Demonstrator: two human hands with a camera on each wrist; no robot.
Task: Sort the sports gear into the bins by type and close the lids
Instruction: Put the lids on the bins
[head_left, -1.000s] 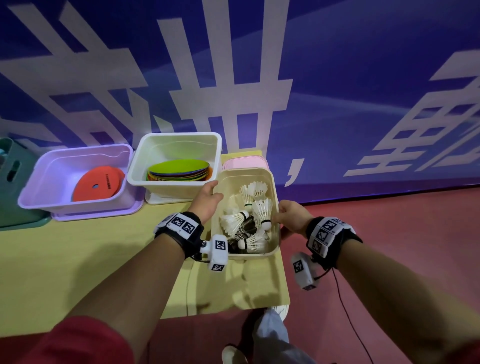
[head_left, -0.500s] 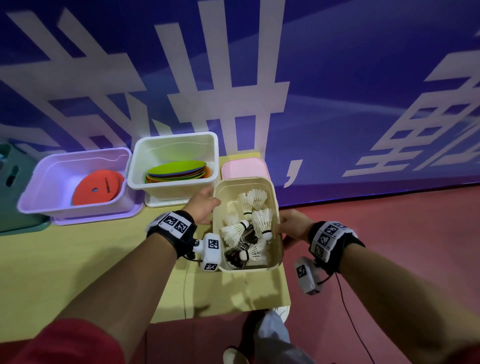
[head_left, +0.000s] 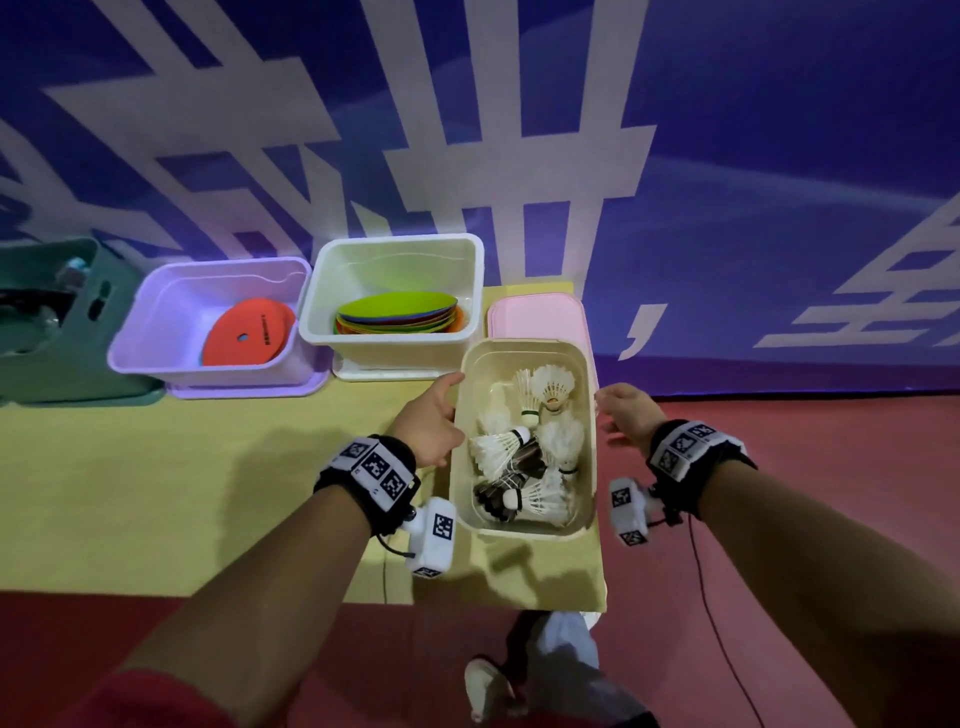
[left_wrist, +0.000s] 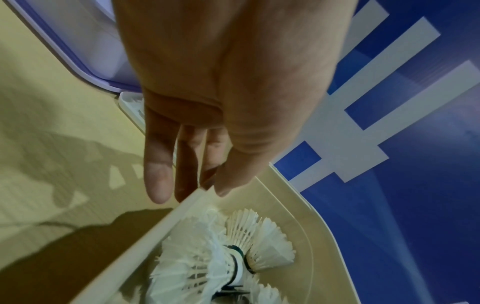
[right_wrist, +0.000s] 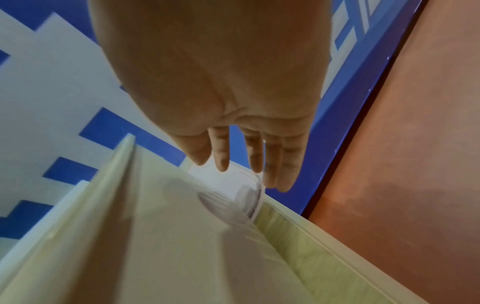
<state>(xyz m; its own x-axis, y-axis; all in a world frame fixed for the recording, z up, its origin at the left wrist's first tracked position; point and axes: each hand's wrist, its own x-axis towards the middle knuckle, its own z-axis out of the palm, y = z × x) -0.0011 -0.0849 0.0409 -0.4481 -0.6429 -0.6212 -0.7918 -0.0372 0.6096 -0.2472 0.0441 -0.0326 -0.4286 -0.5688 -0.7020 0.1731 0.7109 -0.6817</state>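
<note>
Hands (head_left: 428, 423) open beside shuttlecock bin (head_left: 525, 529)

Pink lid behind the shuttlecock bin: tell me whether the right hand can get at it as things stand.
Probably yes. The right hand is open beside the beige bin, holding nothing, and the pink lid lies uncovered just beyond the bin.

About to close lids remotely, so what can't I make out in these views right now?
- Green crate contents: head view, cut by the left edge, dark.
- Cream lid: mostly hidden under the white bin.
- Right hand contact with the shuttlecock bin: right wrist view blurred.
- Dark shuttlecocks' number: buried under white shuttlecocks.
</note>
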